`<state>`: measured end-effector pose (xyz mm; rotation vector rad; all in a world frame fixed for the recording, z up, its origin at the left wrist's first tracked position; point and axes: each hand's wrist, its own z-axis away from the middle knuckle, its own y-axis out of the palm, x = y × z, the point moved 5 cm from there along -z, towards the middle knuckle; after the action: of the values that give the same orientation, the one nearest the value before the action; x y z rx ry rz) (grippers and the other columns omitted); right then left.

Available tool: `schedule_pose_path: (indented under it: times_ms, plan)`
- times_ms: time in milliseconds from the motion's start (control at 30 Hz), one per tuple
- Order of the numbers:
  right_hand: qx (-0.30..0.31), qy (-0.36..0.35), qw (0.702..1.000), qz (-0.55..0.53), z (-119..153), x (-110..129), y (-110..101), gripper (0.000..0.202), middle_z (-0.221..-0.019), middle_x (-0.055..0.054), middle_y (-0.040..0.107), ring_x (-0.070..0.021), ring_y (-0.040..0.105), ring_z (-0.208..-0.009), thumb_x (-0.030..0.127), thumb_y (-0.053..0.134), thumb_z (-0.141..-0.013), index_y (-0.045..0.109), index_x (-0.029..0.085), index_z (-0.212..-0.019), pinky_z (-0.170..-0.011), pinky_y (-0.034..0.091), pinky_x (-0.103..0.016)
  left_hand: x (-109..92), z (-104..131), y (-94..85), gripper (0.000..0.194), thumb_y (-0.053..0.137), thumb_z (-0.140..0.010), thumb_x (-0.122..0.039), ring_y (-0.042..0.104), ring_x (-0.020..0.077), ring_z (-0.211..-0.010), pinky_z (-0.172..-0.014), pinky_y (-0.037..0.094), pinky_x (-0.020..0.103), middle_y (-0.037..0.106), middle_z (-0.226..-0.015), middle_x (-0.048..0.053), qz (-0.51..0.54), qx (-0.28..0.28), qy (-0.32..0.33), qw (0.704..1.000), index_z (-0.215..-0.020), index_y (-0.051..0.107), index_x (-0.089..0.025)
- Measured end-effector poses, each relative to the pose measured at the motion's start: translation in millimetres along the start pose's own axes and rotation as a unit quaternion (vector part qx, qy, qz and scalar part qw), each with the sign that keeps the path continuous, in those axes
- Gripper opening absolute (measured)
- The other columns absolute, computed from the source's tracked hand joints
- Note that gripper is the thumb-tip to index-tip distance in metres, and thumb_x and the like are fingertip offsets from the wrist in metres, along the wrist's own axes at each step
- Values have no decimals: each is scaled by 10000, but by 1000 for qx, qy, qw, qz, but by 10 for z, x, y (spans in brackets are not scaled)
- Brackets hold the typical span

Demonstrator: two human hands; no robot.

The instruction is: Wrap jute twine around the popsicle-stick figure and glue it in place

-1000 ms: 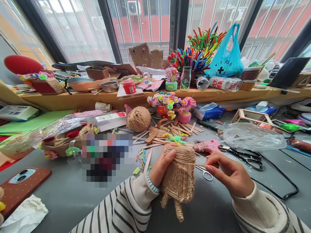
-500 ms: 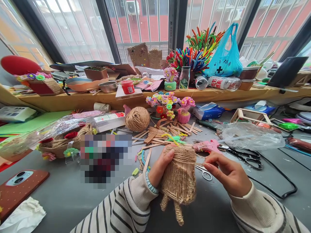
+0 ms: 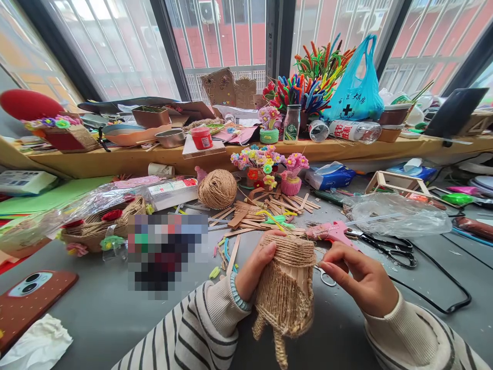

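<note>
My left hand [image 3: 258, 262] is closed around the upper left side of a twine-wrapped craft piece [image 3: 285, 293]. The piece has a body of bare wooden sticks showing in a gap, coils of twine around its top, and two short twine-covered legs pointing down. To its right, my right hand [image 3: 360, 277] pinches a thin strand of twine between thumb and forefinger; only a short stretch of the strand is visible. Behind the piece lie a pink glue gun [image 3: 329, 232] and small scissors [image 3: 326, 276]. A ball of twine [image 3: 217, 188] rests farther back.
Loose wooden sticks [image 3: 246, 216] are scattered behind my hands. Black scissors [image 3: 391, 251] and a black cable [image 3: 458, 288] lie at right, near a clear plastic bag [image 3: 400, 213]. A phone [image 3: 38, 293] and crumpled tissue [image 3: 42, 341] are at left. Flower pots stand behind.
The craft piece has turned and tilted slightly in my left hand, its legs shifting left and downward. My right hand stays about where it was, still pinching the strand.
</note>
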<state>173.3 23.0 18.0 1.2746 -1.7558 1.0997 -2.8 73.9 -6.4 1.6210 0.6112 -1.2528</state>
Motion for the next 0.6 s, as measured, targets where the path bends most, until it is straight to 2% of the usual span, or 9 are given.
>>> schedule_pose_path:
  times_ms: [367,600]
  plan:
    - [-9,16,1000,-1,7,0,22,307,-606,27,532,-112,406,-554,495,665,-815,645,225,-671,-547,350,-269,11,15,47,537,695,-709,-574,568,277,-1079,-954,401,381,635,-1050,62,39,24,-10,999,-1071,566,-200]
    - [-15,44,999,-9,28,-95,12,328,-651,13,550,-110,435,-571,545,662,-799,665,221,-750,-547,358,-265,-54,-4,4,555,659,-719,-619,572,258,-1005,-950,408,396,615,-1031,63,-60,-15,37,997,-1065,550,-199]
